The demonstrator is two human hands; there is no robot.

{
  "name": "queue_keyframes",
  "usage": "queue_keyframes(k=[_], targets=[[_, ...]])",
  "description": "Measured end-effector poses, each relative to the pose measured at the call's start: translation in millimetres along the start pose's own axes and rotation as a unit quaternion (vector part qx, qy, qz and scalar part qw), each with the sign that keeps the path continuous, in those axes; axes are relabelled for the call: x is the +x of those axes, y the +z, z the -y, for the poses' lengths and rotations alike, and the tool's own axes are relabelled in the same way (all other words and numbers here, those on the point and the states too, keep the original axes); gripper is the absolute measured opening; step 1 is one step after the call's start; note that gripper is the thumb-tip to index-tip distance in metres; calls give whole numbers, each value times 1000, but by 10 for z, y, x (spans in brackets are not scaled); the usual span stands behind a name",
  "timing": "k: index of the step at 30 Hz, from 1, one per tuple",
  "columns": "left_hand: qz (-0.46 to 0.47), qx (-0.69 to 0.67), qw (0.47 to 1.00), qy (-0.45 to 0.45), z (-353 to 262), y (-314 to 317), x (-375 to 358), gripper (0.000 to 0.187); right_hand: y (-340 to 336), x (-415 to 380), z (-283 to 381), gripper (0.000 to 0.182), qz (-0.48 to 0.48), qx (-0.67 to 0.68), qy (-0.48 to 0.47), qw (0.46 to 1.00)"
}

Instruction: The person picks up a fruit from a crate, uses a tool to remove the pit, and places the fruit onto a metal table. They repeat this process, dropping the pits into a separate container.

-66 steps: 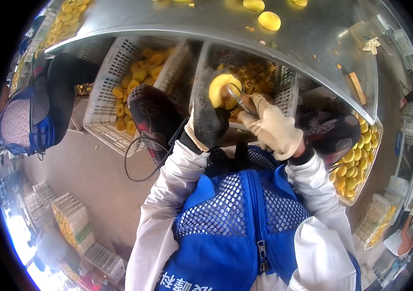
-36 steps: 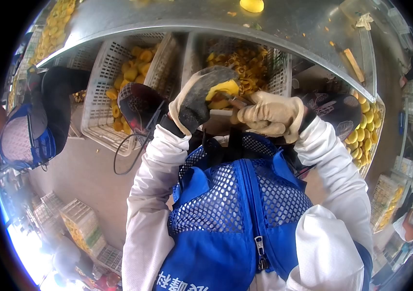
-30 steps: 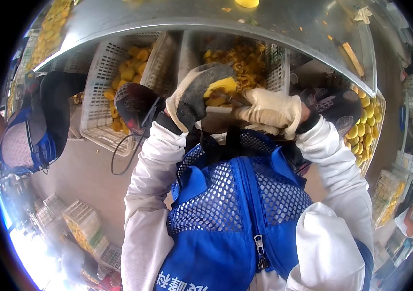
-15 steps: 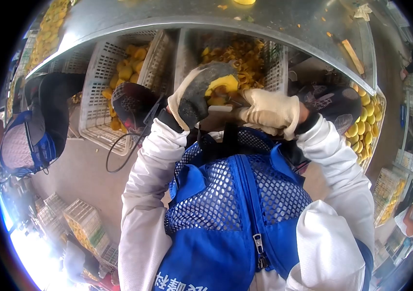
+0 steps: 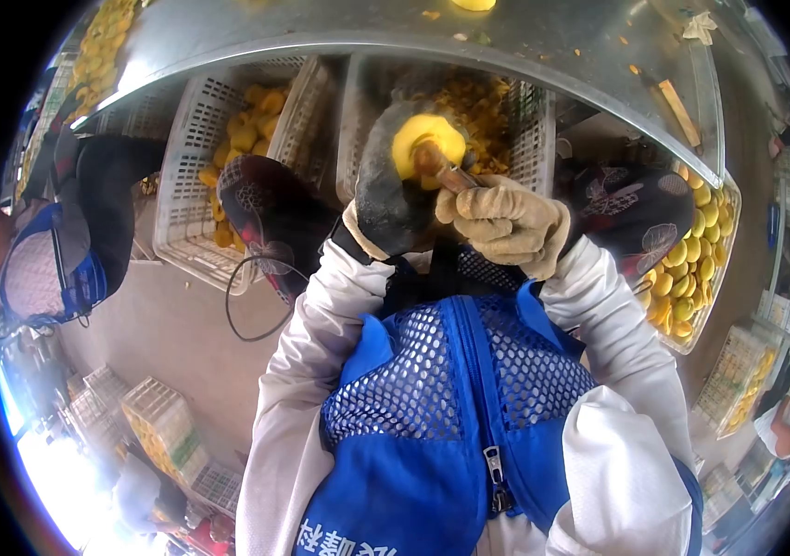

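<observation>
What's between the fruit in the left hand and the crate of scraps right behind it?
Nothing visible. The left hand holds the fruit just above the crate; only the tool in the right hand touches the fruit.

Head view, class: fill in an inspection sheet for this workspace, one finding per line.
Surface: metal table, scattered with yellow scraps.
Job's things: yellow fruit half in the left hand; metal tool in the right hand, its tip in the fruit's hollow.
Clutter: white crates of yellow fruit below the table.
Grippers: both hands gloved, both gripping.
Cables: black cord looping at the left knee.
Surroundings: a co-worker on the left; stacked crates.
</observation>
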State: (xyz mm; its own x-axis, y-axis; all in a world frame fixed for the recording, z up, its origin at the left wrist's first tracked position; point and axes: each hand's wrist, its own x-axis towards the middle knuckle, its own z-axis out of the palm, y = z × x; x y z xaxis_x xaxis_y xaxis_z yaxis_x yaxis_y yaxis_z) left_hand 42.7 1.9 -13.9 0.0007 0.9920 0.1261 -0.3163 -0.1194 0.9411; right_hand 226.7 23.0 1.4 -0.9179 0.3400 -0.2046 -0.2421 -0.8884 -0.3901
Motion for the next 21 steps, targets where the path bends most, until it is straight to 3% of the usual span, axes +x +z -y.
queue_keyframes(k=[1,2,3,4,6,7,8,9,10,11,13,14,15,16,17,18,19,21], targets=[[-1,-1,1000,0,-46,-2,20,62,-22,9,-18,39,0,0,1,1000],[-20,-241,963,-116,-105,-14,47,59,-66,22,-51,34,-4,47,9,999],[-37,-463,857,-223,-133,-23,59,56,-78,42,-69,30,-8,94,16,995],[-38,-464,857,-222,-104,8,46,56,-91,77,-93,30,-9,93,18,995],[7,-481,871,-95,31,84,-10,57,-102,155,-137,22,112,201,37,972],[5,-482,871,-93,120,41,-32,57,-76,156,-123,22,112,201,40,972],[0,-212,977,-18,238,-29,-34,54,-45,148,-99,20,141,217,27,965],[-5,77,995,57,326,-97,-14,52,12,141,-61,19,171,233,13,957],[0,146,981,126,334,-126,32,46,119,52,0,19,67,297,1,952],[-2,146,981,128,333,-155,49,46,160,17,22,19,67,295,3,953],[-39,185,979,80,236,-184,120,41,198,-17,70,23,-157,87,-81,980],[-30,182,980,72,240,-226,129,43,-19,37,60,29,-117,-51,-112,985],[-30,181,980,73,237,-280,144,43,70,60,96,29,-117,-52,-112,985],[-10,264,961,88,232,-336,164,45,238,106,153,32,-234,-334,-73,910],[10,345,933,101,237,-365,166,47,333,141,170,36,-327,-582,-27,745],[10,344,934,100,236,-360,157,47,314,220,143,39,-313,-686,-11,657],[6,368,919,140,233,-354,147,43,316,192,151,39,-314,-686,-10,656],[2,392,902,180,212,-330,114,40,369,121,212,39,-279,-815,66,503]])
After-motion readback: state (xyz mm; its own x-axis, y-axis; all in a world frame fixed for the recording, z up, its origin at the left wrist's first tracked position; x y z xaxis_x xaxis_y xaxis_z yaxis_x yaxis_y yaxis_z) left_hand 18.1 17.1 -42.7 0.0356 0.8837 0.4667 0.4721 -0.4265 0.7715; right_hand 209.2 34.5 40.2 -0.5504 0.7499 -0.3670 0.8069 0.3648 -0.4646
